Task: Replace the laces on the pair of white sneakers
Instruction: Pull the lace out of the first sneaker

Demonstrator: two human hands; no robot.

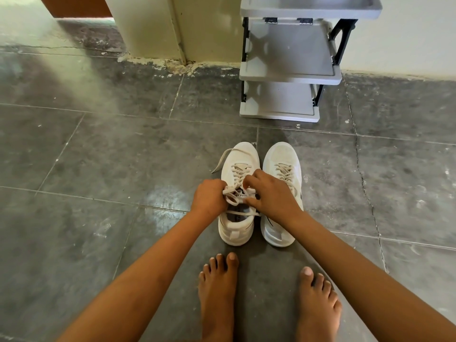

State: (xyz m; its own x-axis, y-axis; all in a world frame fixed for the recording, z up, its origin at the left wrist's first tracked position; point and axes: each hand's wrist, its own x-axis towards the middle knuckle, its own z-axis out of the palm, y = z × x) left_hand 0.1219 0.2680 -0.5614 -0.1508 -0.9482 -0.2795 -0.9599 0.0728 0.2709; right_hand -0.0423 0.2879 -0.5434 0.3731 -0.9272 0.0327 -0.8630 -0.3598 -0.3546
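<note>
Two white sneakers stand side by side on the grey tiled floor, toes pointing away from me. Over the tongue of the left sneaker (pixel 238 156), my left hand (pixel 209 197) and my right hand (pixel 271 193) both pinch its beige lace (pixel 233 197). One loose end of that lace trails off the toe to the left. Another strand crosses the shoe's opening. The right sneaker (pixel 282 156) is still laced, and my right wrist covers part of it.
A grey plastic shoe rack (pixel 288 77) with black side frames stands against the wall behind the sneakers. A cream pillar (pixel 148 28) rises at the back left. My bare feet (pixel 217 287) rest on the floor just in front of the sneakers.
</note>
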